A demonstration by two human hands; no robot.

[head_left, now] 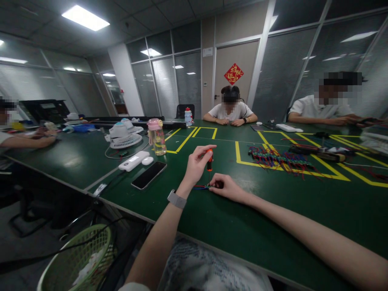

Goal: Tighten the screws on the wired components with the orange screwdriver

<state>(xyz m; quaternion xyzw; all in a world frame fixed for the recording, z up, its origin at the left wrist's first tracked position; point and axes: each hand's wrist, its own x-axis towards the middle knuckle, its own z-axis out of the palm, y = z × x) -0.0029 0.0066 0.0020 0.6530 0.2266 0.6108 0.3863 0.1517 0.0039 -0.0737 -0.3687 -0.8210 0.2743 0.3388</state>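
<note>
My left hand (197,161) is closed around the orange and black handle of a small screwdriver (209,165), which stands upright with its tip pointing down. Below the tip lies a small green circuit board (207,186) with red and blue wires trailing to the left. The fingers of my right hand (226,187) pinch the board's right edge and steady it on the green table. Whether the screwdriver's tip sits in a screw is too small to tell.
Left of my hands lie a phone (149,175), a white power bank (133,161), a drinking bottle (157,137) and white fans (125,135). Wired boards (280,157) lie in a heap to the right on the yellow-taped table (182,220). Other people sit around it.
</note>
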